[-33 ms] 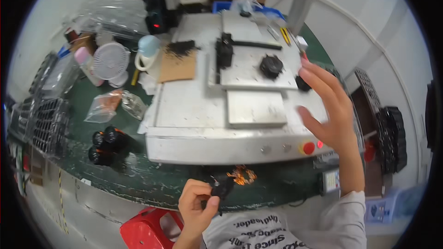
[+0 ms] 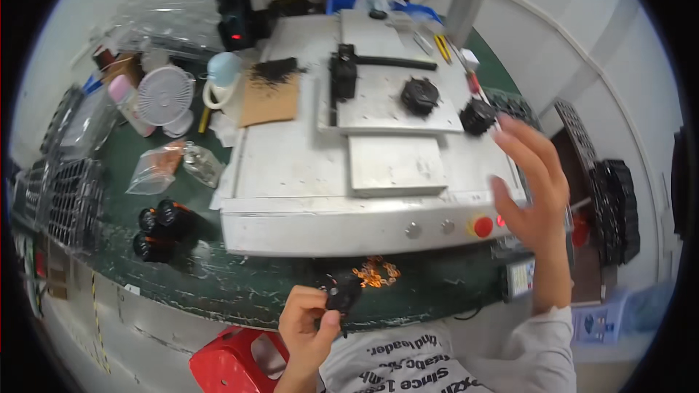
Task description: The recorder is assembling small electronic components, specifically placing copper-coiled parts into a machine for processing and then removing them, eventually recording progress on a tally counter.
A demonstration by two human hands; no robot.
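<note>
Near the front edge of the bench, my left hand is closed around a small black plastic part, pinched between thumb and fingers. Just past that part lies a little heap of orange-copper rings. My right hand hovers over the right side of the white machine, fingers spread and nothing in them. Closest to its fingertips is a black round ribbed part on the machine. Another such black part sits on the metal plate, beside a black fixture with a bar.
Several black parts with orange edges stand on the green bench at left. Behind them are plastic bags, a small fan and cardboard with black scraps. A red stop button is on the machine's front; a red stool is below.
My right hand has shifted slightly right and down, uncovering more of the black round part beside it. My left hand still grips the small black part, now turned a little. The view has shifted slightly.
</note>
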